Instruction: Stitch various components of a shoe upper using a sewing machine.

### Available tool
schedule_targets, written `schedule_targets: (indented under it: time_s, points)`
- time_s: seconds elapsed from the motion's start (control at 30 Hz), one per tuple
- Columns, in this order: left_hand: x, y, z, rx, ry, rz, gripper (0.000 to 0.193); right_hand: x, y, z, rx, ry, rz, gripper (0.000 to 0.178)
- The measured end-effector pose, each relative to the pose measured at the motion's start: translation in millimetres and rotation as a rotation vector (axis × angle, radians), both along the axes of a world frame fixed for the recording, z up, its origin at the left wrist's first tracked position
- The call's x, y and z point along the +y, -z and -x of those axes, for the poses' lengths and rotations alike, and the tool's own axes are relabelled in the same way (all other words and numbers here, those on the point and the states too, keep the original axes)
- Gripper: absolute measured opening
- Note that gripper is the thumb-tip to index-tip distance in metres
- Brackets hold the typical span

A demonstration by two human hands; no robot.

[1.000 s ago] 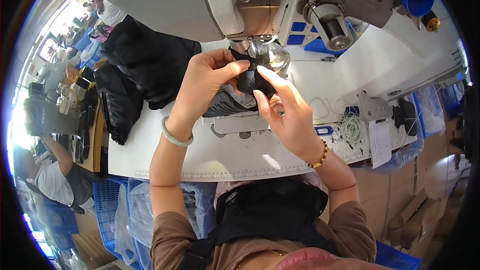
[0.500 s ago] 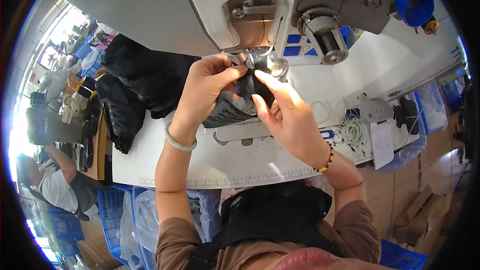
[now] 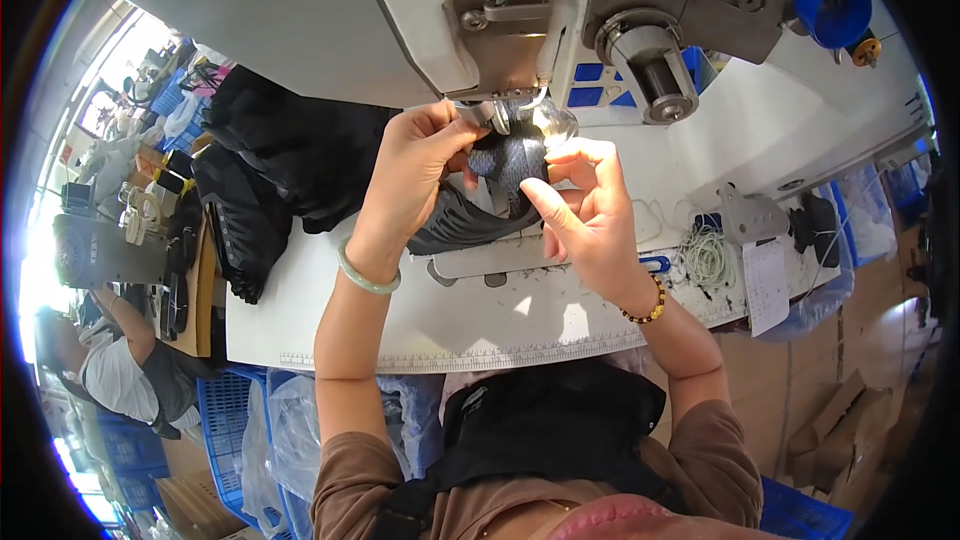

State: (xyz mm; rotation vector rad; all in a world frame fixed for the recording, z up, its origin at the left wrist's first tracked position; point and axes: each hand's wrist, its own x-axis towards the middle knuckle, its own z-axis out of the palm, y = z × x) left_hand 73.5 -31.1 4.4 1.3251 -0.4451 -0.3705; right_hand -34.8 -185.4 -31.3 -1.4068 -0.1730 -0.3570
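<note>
A dark grey and black shoe upper (image 3: 465, 227) is held up under the head of a white sewing machine (image 3: 500, 25), its ribbed side curving down over the worktable. My left hand (image 3: 412, 155) pinches its left edge between thumb and fingers, close to the machine's metal foot (image 3: 492, 116). On the other side my right hand (image 3: 592, 208) has its thumb against the upper's right edge and its fingers curled behind. Between my hands the grey fabric spans in bright light. Whether a needle is in the fabric cannot be made out.
Black fabric pieces (image 3: 290, 155) are heaped left of the machine. A ruler strip (image 3: 450, 357) runs along the front edge of the white table (image 3: 300, 310). To the right lie tangled pale cord (image 3: 706, 258) and a paper sheet (image 3: 764, 287). Blue crates (image 3: 225, 430) stand below; a person sits far left.
My right hand has turned and shifted slightly right, its thumb now on the fabric. The upper is spread wider between my hands. My left hand keeps its pinch almost in place.
</note>
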Motion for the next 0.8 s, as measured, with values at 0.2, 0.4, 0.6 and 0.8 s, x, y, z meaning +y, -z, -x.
schedule_targets:
  time_s: [0.2,0.4,0.6,0.8]
  points:
    - [-8.8,-12.0,6.1,0.085,-0.031,0.025,0.015,-0.4,1.3,-0.4,-0.042,0.049,-0.037,0.027]
    - [2.8,-0.5,-1.7,0.012,0.049,0.037,0.011,-3.7,18.6,-6.7,-0.214,0.028,-0.018,0.022]
    - [6.1,-10.3,5.9,-0.010,0.080,-0.070,0.010,-10.2,16.6,1.1,-0.202,-0.039,0.179,0.024]
    - [6.0,-6.4,-0.1,-0.003,0.086,-0.042,0.012,-9.3,18.8,-1.9,-0.199,-0.005,0.176,0.024]
